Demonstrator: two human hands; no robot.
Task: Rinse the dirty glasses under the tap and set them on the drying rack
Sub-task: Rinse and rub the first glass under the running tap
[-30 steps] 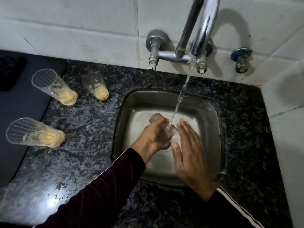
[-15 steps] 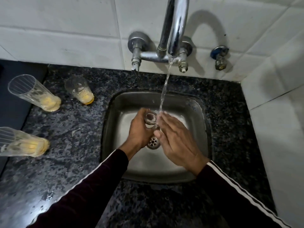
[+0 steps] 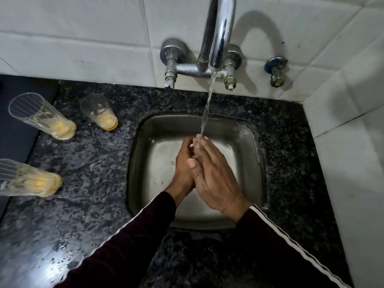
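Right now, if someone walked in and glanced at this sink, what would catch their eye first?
The running stream of water from the chrome tap, falling onto two hands held together over the steel sink: the left hand curled, the right hand flat against it; whether a glass sits between them is hidden. Next, three dirty glasses with yellow residue on the dark granite counter to the left: two at the back, one nearer.

No readable text (labels, brands, numbers) anywhere.
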